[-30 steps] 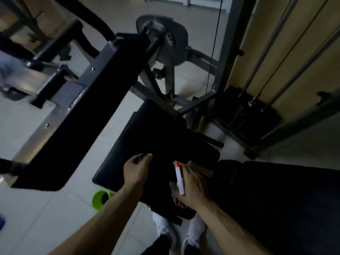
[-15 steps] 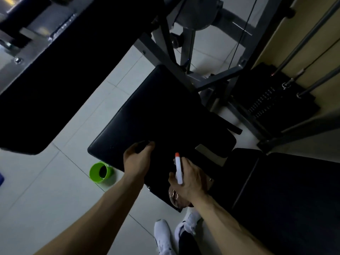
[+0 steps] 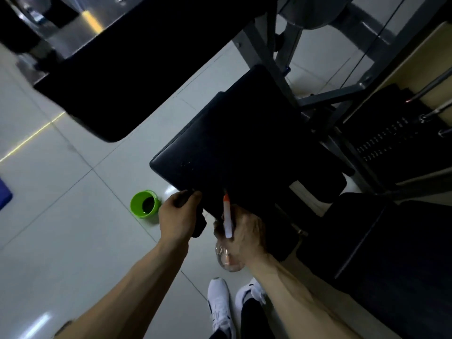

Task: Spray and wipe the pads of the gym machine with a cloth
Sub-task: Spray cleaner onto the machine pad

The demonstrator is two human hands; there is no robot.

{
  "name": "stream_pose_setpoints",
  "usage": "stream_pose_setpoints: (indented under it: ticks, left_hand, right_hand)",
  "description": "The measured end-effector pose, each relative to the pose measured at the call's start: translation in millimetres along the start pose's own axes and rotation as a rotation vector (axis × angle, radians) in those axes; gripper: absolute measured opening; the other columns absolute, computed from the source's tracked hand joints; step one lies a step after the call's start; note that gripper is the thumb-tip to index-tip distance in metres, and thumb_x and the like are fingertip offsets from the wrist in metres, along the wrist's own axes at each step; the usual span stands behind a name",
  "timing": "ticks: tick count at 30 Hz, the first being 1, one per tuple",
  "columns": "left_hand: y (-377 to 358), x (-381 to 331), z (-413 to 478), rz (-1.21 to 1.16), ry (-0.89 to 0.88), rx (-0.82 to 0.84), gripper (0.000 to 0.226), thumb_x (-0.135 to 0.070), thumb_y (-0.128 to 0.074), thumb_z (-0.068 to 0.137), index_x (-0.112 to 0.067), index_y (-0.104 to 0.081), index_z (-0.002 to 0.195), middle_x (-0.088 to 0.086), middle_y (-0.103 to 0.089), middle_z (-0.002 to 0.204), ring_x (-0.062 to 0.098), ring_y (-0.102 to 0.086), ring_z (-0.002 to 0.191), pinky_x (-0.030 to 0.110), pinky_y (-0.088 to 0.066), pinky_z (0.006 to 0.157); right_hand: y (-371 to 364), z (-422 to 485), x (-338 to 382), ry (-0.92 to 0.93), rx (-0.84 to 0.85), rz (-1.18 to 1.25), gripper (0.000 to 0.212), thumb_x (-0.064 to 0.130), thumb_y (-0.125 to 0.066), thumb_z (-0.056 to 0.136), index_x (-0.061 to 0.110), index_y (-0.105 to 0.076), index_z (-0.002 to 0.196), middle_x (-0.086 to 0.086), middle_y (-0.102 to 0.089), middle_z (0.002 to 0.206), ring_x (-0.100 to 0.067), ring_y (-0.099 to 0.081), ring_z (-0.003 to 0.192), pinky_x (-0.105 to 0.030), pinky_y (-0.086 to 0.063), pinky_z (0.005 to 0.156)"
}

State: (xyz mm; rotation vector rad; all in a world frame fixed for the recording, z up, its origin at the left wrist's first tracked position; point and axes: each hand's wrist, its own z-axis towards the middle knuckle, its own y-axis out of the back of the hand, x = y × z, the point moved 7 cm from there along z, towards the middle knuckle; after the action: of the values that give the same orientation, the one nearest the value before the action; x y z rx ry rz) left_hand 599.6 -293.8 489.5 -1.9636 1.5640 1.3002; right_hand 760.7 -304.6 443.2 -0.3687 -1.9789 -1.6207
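The black seat pad of the gym machine lies tilted in the middle of the view. At its near edge my left hand grips a dark cloth, which hangs below the fingers. Just to the right, my right hand holds a clear spray bottle with a white and orange nozzle pointing up toward the pad. A second black pad hangs higher up at the upper left. Another dark pad fills the lower right.
A green cup stands on the pale tiled floor left of my hands. The grey machine frame and weight stack rise at the upper right. My white shoes are at the bottom. A blue object shows at the left edge.
The view has tilted down and swung left. My left hand with the cloth has slid to the near edge of the seat pad. The spray bottle stays beside it.
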Motion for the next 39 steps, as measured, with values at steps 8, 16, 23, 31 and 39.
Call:
stream_pose_setpoints:
  ticks: [8,16,23,31,39]
  left_hand:
    - [71.5,35.9,-0.1,-0.081,0.036,-0.072,0.011,-0.023,-0.075,0.090,-0.018,-0.075,0.100,0.006,-0.076,0.088,0.021,-0.070,0.078,0.037,-0.060,0.072]
    - [61.3,66.2,-6.6,-0.057,0.076,0.020,0.013,-0.024,-0.075,0.091,-0.017,-0.074,0.103,-0.001,-0.077,0.083,0.008,-0.071,0.067,0.024,-0.055,0.061]
    - [11.7,86.7,-16.4,0.054,0.030,0.188,0.007,-0.026,-0.073,0.094,-0.024,-0.071,0.100,-0.003,-0.076,0.085,0.006,-0.072,0.071,0.014,-0.051,0.054]
    - [-53.5,117.2,-26.2,0.186,-0.042,0.351,0.016,-0.025,-0.068,0.098,-0.019,-0.068,0.112,-0.002,-0.073,0.089,0.002,-0.069,0.066,0.016,-0.054,0.058]
    - [-96.2,54.2,-17.7,0.141,-0.115,0.369,0.025,-0.024,-0.070,0.096,-0.018,-0.067,0.120,-0.009,-0.070,0.105,0.007,-0.068,0.092,0.016,-0.056,0.070]
  right_hand:
    - [-54.3,-9.9,51.2,-0.093,0.061,0.137,0.047,0.057,-0.069,0.090,0.020,-0.058,0.117,0.004,-0.067,0.102,-0.016,-0.066,0.093,-0.032,-0.055,0.078]
    - [-72.4,-29.6,26.5,-0.221,0.034,0.190,0.070,0.076,-0.051,0.082,0.025,-0.048,0.130,0.007,-0.068,0.122,-0.013,-0.065,0.112,-0.035,-0.054,0.092]
    - [-65.9,-86.6,-29.8,-0.357,-0.035,0.107,0.085,0.072,-0.059,0.089,0.017,-0.040,0.151,0.002,-0.068,0.125,-0.016,-0.066,0.112,-0.025,-0.050,0.082]
    - [-65.8,-145.3,-102.0,-0.566,-0.117,0.143,0.078,0.073,-0.066,0.082,0.016,-0.058,0.135,0.004,-0.073,0.113,-0.016,-0.070,0.102,-0.020,-0.041,0.075]
    - [-8.7,-84.9,-111.6,-0.507,-0.314,0.269,0.060,0.070,-0.065,0.082,0.020,-0.063,0.115,0.004,-0.071,0.101,-0.021,-0.070,0.096,-0.035,-0.055,0.076]
